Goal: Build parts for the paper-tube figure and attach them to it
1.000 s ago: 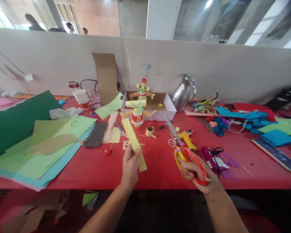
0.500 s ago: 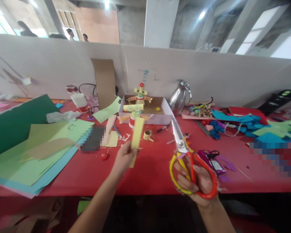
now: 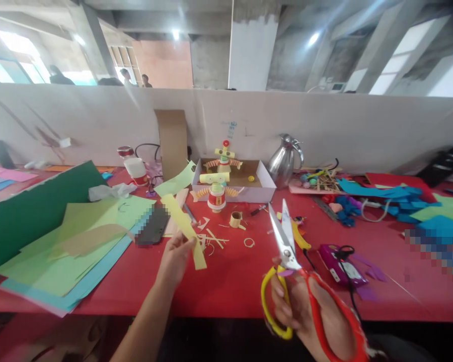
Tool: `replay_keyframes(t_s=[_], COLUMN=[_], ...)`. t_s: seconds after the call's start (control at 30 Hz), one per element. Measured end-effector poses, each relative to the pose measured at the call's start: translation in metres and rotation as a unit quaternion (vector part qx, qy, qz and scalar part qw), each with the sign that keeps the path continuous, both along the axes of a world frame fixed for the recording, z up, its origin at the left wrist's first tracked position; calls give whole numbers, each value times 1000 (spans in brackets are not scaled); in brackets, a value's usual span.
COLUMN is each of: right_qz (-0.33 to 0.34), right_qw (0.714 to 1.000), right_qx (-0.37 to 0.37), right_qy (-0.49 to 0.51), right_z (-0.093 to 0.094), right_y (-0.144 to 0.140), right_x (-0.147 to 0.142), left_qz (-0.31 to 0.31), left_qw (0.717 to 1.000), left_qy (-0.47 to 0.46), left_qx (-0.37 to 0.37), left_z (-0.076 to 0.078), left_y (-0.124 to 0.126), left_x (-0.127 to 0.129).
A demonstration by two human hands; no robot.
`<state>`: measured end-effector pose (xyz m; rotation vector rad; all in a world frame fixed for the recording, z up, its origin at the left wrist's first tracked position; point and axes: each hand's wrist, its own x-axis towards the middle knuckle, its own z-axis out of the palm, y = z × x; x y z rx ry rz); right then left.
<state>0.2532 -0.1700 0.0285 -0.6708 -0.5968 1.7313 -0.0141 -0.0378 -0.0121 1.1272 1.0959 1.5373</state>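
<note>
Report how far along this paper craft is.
Done: two paper figures stand at the white box, with scraps on the red table. In hand: left hand holds an uncut yellow strip; right hand holds scissors, blades slightly open, apart from it. Left: cutting the strip.

**One head-worn view over the desk**

We look from a single camera at head height, facing forward and down across the red desk toward the white partition wall at 12 o'clock. Our hands sit close at the lower edge, the left hand near 7 o'clock, the right hand near 5 o'clock. The far desk edge lies farther off.
</note>
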Motion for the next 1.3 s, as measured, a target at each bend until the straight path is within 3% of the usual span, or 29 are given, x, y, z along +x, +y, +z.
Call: replay_keyframes(t_s=[0.1,0.13,0.27,0.3,0.47,0.6,0.7,0.8,0.9,1.0,1.07,1.23,1.3], right_qz=[15,20,41,41,43,50,51,33,-32,-76,-72,-53,-46], right_qw=[998,997,992,991,986,986,985,986,990,990,990,988,989], right_qx=[-64,-80,-121,-128,-161,-156,-163,-165,-134,-116,-124,-140,-141], right_qy=[0,-1,2,5,15,11,-2,-10,-7,-10,-19,-26,-18], right_z=[-2,-3,-7,-7,-13,-24,-28,-24,-15,-8,-5,-6,-8], right_y=[3,5,10,10,10,9,8,7,6,6,7,6,6], right_x=[-9,-11,-20,-21,-24,-25,-27,-29,-27,-20,-15,-13,-15], left_qz=[39,25,-215,-238,-144,-141,-203,-290,-319,-340,-321,-158,-141], left_qw=[994,992,970,964,971,971,967,939,914,907,907,889,884], left_qy=[91,111,106,103,121,121,121,176,242,247,274,429,445], left_qx=[51,60,-30,-54,-147,-153,-100,-64,-61,-27,-5,-15,-9], left_z=[9,12,22,22,16,14,9,5,4,8,12,24,27], left_y=[-7,-11,-29,-30,-11,-8,-26,-45,-52,-47,-36,4,11], left_x=[-5,-5,11,19,55,59,57,60,66,71,73,68,66])
